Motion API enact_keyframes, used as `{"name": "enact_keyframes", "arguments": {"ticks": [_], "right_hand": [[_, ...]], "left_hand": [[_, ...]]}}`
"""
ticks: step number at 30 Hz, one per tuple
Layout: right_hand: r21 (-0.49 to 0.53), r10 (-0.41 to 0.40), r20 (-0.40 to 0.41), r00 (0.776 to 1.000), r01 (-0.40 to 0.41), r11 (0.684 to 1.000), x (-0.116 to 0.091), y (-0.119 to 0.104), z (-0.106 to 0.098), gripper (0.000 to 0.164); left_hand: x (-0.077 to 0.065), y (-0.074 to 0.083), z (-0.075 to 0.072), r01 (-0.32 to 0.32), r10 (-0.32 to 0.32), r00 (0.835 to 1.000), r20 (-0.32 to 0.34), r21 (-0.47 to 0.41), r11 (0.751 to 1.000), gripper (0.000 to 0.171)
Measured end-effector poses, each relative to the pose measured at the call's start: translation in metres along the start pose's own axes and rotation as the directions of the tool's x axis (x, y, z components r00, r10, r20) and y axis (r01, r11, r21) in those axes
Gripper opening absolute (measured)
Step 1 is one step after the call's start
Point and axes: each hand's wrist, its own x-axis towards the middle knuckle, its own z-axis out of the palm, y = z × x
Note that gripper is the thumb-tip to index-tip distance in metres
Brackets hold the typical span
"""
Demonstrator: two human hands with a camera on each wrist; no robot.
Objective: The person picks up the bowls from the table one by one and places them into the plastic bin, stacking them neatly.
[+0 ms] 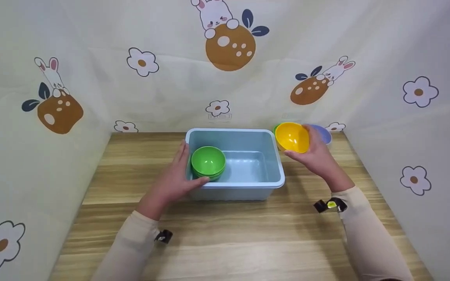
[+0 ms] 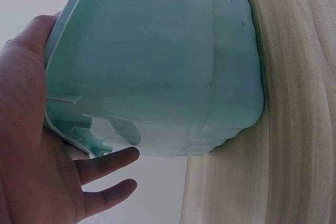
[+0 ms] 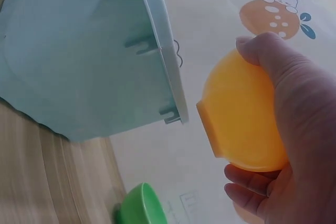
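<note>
A light blue plastic bin (image 1: 244, 192) stands on the table, with a stack of green bowls (image 1: 208, 160) at its inside left. My left hand (image 1: 172, 181) rests on the bin's left front corner. Its thumb lies over the front rim, and its fingers stretch along the left side; two of these fingers (image 2: 107, 165) reach out straight in the left wrist view. Just right of the bin, my right hand (image 1: 316, 156) grips a yellow bowl (image 1: 292, 137) by its edge, thumb on one side and fingers on the other. The bowl is tilted and raised off the table.
Behind the yellow bowl stand a blue-purple bowl (image 1: 322, 134) and a green bowl (image 3: 143, 205), each partly hidden in the head view. Pale cloth walls (image 1: 162, 97) with rabbit and flower prints enclose the wooden table (image 1: 225, 238) at the back and both sides.
</note>
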Motion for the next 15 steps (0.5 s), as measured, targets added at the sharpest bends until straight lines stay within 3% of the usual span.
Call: {"name": "enact_keyframes", "arguments": {"ticks": [10, 15], "right_hand": [[-0.022, -0.076, 0.034, 0.997, 0.077, 0.997, 0.008, -0.017, 0.008, 0.110], [0.017, -0.060, 0.072, 0.996, 0.059, 0.998, 0.011, -0.026, 0.014, 0.113]], "left_hand": [[0.000, 0.001, 0.000, -0.003, 0.002, 1.000, -0.008, -0.013, 1.000, 0.143], [0.000, 0.001, 0.000, -0.010, 0.010, 1.000, -0.011, -0.004, 1.000, 0.143]]}}
